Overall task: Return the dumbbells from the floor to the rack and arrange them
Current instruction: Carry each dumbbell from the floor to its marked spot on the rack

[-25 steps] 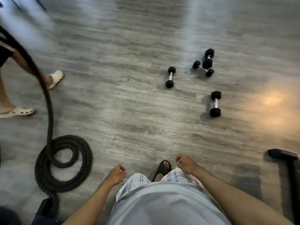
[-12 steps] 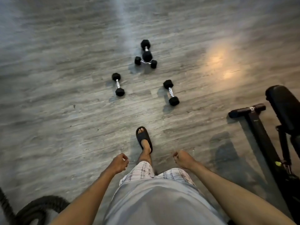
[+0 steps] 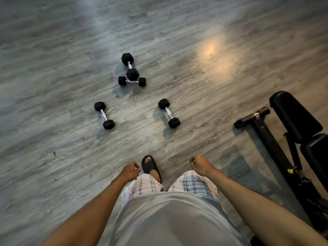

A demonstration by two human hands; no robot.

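Note:
Several black hex dumbbells with chrome handles lie on the grey wood floor ahead of me. One dumbbell (image 3: pixel 104 115) lies at the left, another dumbbell (image 3: pixel 169 113) at the right. Farther off, a third dumbbell (image 3: pixel 130 66) rests with one end on top of a smaller one (image 3: pixel 132 81) lying crosswise. My left hand (image 3: pixel 131 171) and my right hand (image 3: pixel 200 165) hang low by my legs, both loosely curled and holding nothing, well short of the dumbbells. No rack is in view.
A black weight bench (image 3: pixel 298 125) with a floor foot bar (image 3: pixel 252 117) stands at the right edge. My foot in a dark slide sandal (image 3: pixel 150 167) is forward between my hands. A warm light patch shines on the floor at upper right.
I have walked closer to the dumbbells, which now sit nearer and lower in view. The coiled rope and the other person have left the frame; the bench has come in at right.

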